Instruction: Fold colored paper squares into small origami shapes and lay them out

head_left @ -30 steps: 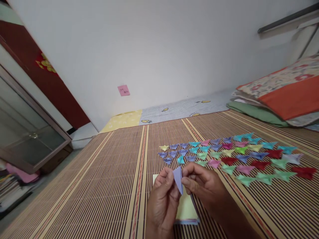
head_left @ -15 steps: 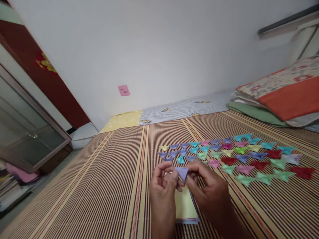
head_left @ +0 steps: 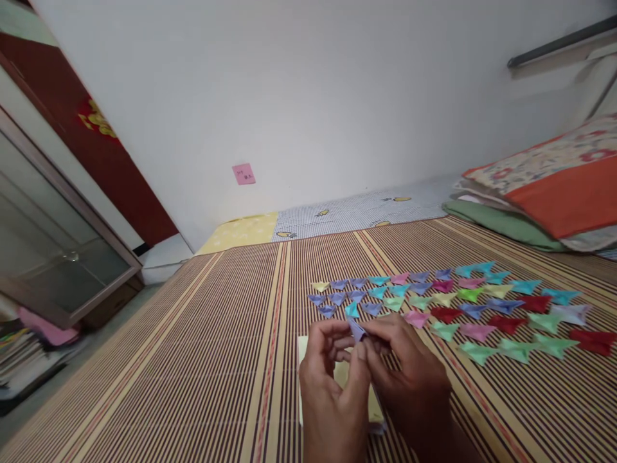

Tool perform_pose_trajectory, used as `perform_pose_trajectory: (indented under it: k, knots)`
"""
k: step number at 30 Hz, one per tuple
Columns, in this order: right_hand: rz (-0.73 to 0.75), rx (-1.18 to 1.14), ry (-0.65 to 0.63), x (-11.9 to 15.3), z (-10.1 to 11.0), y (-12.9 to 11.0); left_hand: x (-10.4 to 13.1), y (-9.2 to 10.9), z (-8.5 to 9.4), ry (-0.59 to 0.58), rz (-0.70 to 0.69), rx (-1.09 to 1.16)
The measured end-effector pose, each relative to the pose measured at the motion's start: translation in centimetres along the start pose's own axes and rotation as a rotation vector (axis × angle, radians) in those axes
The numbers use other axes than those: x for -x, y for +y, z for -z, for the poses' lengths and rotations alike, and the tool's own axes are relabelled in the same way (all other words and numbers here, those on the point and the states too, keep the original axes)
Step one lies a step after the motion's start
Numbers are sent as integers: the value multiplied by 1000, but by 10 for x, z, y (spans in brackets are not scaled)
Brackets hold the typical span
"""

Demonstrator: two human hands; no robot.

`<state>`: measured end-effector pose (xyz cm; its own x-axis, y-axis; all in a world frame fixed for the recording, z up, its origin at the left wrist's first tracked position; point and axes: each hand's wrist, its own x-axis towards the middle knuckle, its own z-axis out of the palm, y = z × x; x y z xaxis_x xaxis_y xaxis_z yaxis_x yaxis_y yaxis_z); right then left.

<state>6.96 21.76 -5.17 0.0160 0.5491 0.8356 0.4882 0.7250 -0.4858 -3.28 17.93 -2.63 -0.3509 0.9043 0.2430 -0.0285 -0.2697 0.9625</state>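
A small folded piece of purple paper [head_left: 357, 330] is pinched between my two hands, above a stack of coloured paper sheets [head_left: 376, 411] with a pale yellow one on top. My left hand [head_left: 332, 379] grips its left side with thumb and fingers. On the other side, the fingertips of my right hand [head_left: 405, 366] are closed on the paper's right edge. Just beyond my hands, several rows of small folded paper shapes [head_left: 470, 294] lie on the striped mat [head_left: 202, 360], in purple, blue, green, pink, red and yellow. My hands cover much of the stack.
Folded bedding [head_left: 569, 199] is piled at the right. A patterned cloth [head_left: 337, 215] runs along the foot of the white wall, where a pink note [head_left: 243, 173] is stuck. A glass-fronted cabinet [head_left: 62, 238] stands at the left, with books [head_left: 29, 360] below it.
The purple paper has been turned in my fingers, from a flat triangle to a narrower, tilted view. My left hand has moved right, closer to my right hand, uncovering the stack's left edge.
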Motion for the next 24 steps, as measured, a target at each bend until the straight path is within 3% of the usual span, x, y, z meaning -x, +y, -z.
perform_pose_trajectory:
  k: [10,16,24]
  knots:
    - [-9,-116,-15,-4,2,-8,-1,0,-1,52,25,36]
    - [-83,-227,-26,-5,3,-12,0,-5,2,109,6,95]
    - [-241,-363,-43,-1,1,-5,-4,-16,9,57,-6,51]
